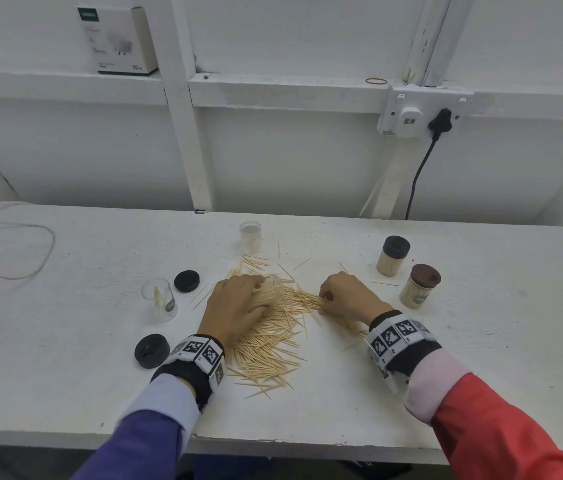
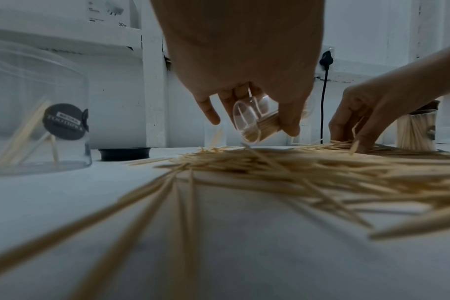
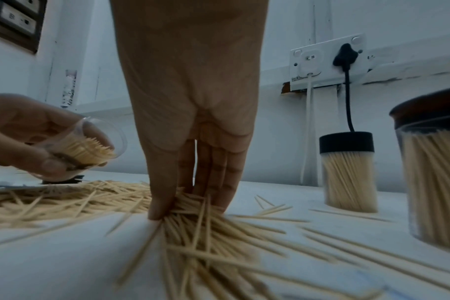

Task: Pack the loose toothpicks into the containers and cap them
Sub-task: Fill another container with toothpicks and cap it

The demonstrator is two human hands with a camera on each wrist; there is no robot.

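While the left hand (image 1: 235, 306) grips a clear jar (image 2: 254, 121) tipped on its side, mouth toward three o'clock and part-filled with toothpicks, the right hand (image 1: 346, 296) pinches a bunch of sticks from the pile (image 1: 269, 344), thumb and fingers closed on them against the table (image 1: 411, 393). The pile spreads from the table's centre toward six o'clock, under and between both hands. At nine o'clock of the left hand stands an open jar (image 1: 160, 299) with a few sticks inside; a black lid (image 1: 186, 280) lies just beyond it and another lid (image 1: 151, 350) at seven o'clock. An empty jar (image 1: 250, 236) stands at twelve o'clock. Two capped, full jars stand at two o'clock of the right hand: a black-capped one (image 1: 392, 255) and a brown-capped one (image 1: 420, 285).
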